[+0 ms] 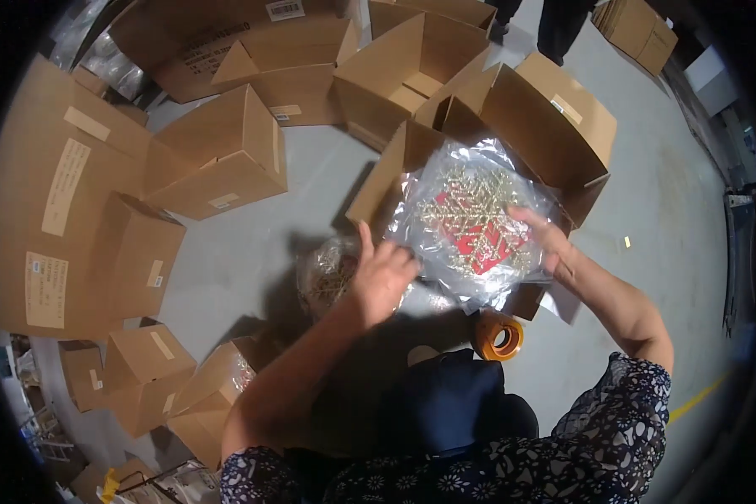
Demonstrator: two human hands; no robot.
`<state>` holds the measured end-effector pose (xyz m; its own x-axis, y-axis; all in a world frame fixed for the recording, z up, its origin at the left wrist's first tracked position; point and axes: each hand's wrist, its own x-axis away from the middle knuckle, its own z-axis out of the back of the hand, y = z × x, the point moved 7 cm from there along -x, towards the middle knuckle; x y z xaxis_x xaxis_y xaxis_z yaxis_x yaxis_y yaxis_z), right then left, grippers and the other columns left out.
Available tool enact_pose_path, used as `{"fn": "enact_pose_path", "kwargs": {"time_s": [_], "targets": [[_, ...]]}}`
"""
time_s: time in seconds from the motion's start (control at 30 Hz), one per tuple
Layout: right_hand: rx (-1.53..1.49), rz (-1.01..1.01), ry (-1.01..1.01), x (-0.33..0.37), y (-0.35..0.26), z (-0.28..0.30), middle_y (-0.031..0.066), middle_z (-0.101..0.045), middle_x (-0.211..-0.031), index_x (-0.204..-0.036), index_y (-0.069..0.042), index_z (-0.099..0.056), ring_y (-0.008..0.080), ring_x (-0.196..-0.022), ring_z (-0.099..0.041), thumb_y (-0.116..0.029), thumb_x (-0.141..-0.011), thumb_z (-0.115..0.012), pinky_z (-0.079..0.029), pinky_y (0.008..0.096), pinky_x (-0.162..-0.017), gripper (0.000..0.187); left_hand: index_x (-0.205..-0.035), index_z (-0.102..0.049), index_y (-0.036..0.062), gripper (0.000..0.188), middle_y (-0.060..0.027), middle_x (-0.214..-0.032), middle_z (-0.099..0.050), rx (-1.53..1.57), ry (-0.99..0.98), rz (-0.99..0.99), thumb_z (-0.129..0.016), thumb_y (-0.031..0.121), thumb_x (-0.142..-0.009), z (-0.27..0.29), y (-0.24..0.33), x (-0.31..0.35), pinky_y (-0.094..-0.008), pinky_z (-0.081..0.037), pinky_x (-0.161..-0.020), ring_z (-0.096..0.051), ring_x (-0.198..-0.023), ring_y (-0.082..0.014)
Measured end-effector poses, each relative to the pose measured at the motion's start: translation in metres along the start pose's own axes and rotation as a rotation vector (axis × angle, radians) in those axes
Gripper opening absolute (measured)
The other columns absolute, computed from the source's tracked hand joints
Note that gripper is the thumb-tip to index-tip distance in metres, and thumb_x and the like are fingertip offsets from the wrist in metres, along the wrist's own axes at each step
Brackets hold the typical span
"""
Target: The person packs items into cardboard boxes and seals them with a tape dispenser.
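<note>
My right hand [548,242] grips the right edge of a clear plastic bag [407,206], thumb on top. Inside lies a gold glitter snowflake ornament [470,206] with red showing behind its arms. The bag is over an open cardboard box [386,172] and hides part of its opening. My left hand [385,277] is by the bag's lower left side, thumb raised and fingers apart, apparently holding nothing. Just left of it, another clear-wrapped bundle [323,273] rests on the floor, partly hidden by my hand and forearm.
Several open cardboard boxes [223,185] surround me on the left and far side. A roll of orange tape [502,338] is on the floor near my knees. At the far edge stand another person's dark-clothed legs [559,29]. A yellow line [697,399] marks the grey floor at right.
</note>
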<state>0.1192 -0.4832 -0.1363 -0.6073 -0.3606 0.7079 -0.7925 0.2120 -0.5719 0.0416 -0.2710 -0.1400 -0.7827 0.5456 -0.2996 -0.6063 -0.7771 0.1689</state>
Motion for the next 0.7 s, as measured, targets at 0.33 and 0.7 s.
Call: {"fn": "enact_pose_path", "kwargs": {"time_s": [0.33,0.7], "targets": [[0.164,-0.109,-0.102,-0.115,0.062,0.063,0.0143,-0.056,-0.118,-0.126,-0.007,-0.046,0.0270,-0.106,-0.055,-0.040,-0.080,-0.066,-0.044,0.0428,-0.093,0.060,-0.085,-0.060,0.0077,0.012,-0.0046,-0.081,-0.051,0.174,0.007,0.102,-0.056,0.007,-0.074,0.005,0.028,-0.013,-0.0682,-0.008,-0.104,-0.049,-0.093,-0.0235],[0.042,0.227,0.119,-0.209,0.101,0.058,0.0120,-0.064,-0.104,-0.115,0.001,-0.056,0.0219,-0.092,-0.062,-0.031,-0.073,-0.076,-0.051,0.0346,-0.083,0.056,-0.082,-0.060,0.0092,0.010,-0.0043,-0.079,-0.049,0.192,-0.015,0.137,-0.054,0.008,-0.075,0.005,0.022,-0.017,-0.0665,-0.010,-0.105,-0.050,-0.093,-0.0234]]}}
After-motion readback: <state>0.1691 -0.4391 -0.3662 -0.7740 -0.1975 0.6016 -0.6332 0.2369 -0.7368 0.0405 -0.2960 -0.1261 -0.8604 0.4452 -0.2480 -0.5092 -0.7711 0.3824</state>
